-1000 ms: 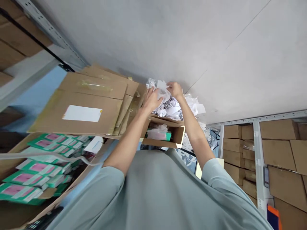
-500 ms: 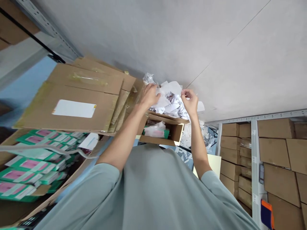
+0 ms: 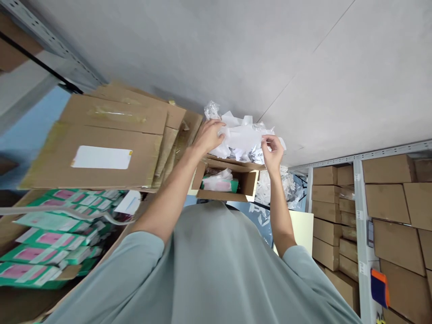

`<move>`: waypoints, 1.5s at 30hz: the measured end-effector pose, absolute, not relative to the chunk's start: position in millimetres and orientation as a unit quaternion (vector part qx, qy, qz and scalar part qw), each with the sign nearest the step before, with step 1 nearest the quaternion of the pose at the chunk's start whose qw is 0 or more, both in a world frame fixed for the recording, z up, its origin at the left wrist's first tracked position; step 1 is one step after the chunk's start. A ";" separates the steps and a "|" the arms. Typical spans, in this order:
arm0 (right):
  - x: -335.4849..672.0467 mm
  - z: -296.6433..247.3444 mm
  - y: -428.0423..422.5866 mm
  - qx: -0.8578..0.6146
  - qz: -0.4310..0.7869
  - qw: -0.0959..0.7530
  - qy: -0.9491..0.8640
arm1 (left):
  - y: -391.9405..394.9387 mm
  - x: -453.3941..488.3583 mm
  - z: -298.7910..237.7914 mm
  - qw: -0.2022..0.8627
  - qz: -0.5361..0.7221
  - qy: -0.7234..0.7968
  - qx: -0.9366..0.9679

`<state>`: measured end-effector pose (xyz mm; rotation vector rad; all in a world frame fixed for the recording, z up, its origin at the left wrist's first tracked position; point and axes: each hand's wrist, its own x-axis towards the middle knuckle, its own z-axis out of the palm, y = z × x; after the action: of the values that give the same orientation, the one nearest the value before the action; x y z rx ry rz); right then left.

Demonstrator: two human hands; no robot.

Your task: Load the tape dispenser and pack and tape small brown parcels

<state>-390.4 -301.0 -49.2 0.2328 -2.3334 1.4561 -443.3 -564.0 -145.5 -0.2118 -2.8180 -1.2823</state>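
Observation:
A white sheet of paper [image 3: 245, 136] stretches between my two hands, above a heap of crumpled paper and clear plastic. My left hand [image 3: 208, 136] has its fingers and thumb curled on the sheet's left end. At the right end, the fingertips of my right hand [image 3: 272, 150] pinch its edge. Just below, nearer my body, stands an open cardboard box [image 3: 248, 184]. Inside it lies a green-and-pink package [image 3: 222, 183], partly covered by thin white wrapping.
Flattened cardboard boxes [image 3: 111, 135] lean at the left, one with a white label. Beneath them a large carton holds many green-and-pink packages [image 3: 43, 238]. Paper scraps [image 3: 285, 186] fill a spot at right. Shelves of brown boxes [image 3: 388, 202] stand further right. A grey wall [image 3: 236, 54] rises behind.
My right hand has moved slightly down and right. The paper between my hands now lies flatter and more spread out. My left hand stays nearly in place.

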 end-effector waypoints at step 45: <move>-239.8 -13.8 -223.4 -0.193 0.716 0.185 -0.645 | -553.9 -279.2 -98.1 -0.003 -0.730 -0.682 0.053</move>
<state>-239.8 -223.4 -13.8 -0.5441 -1.8173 2.0175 -279.2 -553.9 -98.1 0.1677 -2.1448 -2.2966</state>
